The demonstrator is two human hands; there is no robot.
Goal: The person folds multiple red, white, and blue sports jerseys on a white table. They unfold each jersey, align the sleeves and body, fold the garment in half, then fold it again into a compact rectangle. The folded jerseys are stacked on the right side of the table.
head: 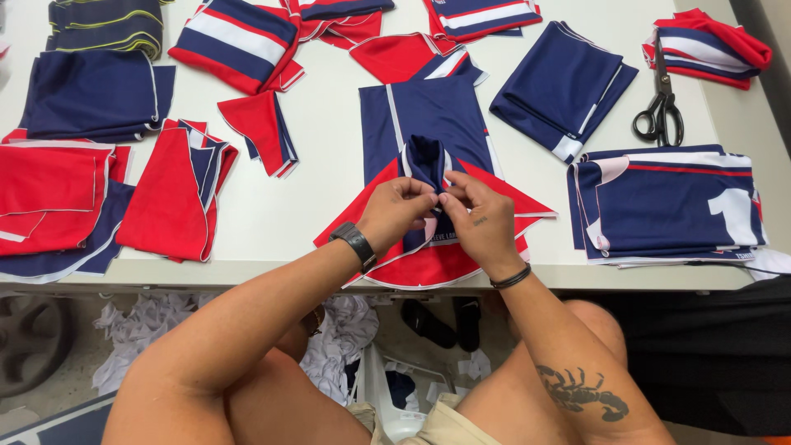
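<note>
A navy and red garment piece (428, 115) lies flat on the white table (329, 124) in front of me, its red lower part hanging over the near edge. At its middle a small navy collar-like piece (426, 158) stands bunched up. My left hand (395, 210) and my right hand (478, 218) meet just below it, fingertips pinching the fabric together. A black watch sits on my left wrist, a black band on my right.
Black scissors (659, 107) lie at the right rear. Folded navy pieces (564, 86) and a navy stack (663, 202) lie to the right. Red and navy pieces (173, 189) and stacks (91, 95) fill the left. Fabric scraps (140, 321) lie on the floor below.
</note>
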